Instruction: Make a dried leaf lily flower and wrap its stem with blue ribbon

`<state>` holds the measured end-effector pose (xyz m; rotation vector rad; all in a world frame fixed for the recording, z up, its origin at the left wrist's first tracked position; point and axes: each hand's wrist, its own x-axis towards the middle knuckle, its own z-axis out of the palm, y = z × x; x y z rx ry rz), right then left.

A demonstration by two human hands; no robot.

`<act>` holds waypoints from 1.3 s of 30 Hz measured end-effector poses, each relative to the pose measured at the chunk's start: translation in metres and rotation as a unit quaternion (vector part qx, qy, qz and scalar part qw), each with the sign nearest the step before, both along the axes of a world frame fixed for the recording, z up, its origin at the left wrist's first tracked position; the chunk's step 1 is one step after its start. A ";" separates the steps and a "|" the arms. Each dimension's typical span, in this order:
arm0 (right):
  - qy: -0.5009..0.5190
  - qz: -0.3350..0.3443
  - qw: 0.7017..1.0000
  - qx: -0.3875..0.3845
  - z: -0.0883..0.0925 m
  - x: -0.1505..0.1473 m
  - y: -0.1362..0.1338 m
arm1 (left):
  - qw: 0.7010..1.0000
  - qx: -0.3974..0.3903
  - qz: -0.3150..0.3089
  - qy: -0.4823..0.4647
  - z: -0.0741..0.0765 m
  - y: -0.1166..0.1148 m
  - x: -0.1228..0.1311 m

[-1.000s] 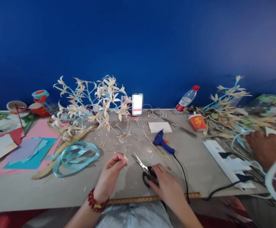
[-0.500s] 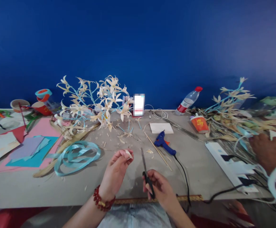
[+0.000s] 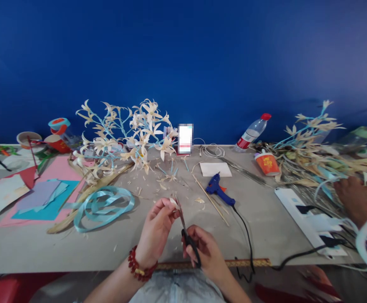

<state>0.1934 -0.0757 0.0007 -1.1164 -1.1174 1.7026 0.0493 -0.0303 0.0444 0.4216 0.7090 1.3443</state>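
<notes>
Between thumb and fingers my left hand (image 3: 160, 221) pinches a small pale petal-like piece (image 3: 174, 203). My right hand (image 3: 204, 248) is closed around the black handles of a pair of scissors (image 3: 186, 236). The blades reach up to the pale piece at my left fingertips; whether they cut into it is too small to tell. Beyond the hands, pale scraps (image 3: 199, 200) lie on the grey table (image 3: 158, 263). A blue glue gun (image 3: 220, 189) rests to the right, beside thin sticks (image 3: 210, 200).
Handmade pale flowers (image 3: 133, 134) stand at the back left, behind a coil of light-blue ribbon (image 3: 104, 208). On the right are a power strip (image 3: 306, 221), an orange paper cup (image 3: 267, 163), a tilted bottle (image 3: 252, 134) and another person's hand (image 3: 358, 195). A phone (image 3: 185, 139) leans at the back.
My right hand has moved left with the scissors, bringing the blades to the pale piece. My left hand stays nearly in place, still pinching it.
</notes>
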 end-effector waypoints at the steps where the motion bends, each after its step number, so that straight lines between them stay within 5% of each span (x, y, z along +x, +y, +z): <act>1: -0.003 -0.001 1.000 -0.002 0.000 -0.001 0.000 | 1.000 0.000 0.002 0.002 0.000 0.000 0.000; 31: -0.019 -0.008 1.000 -0.012 -0.007 -0.005 0.001 | 0.999 0.008 0.012 0.031 -0.003 0.005 0.001; 39: -0.137 -0.046 0.989 0.033 -0.006 0.030 0.003 | 0.988 0.073 0.030 0.132 -0.006 0.005 -0.008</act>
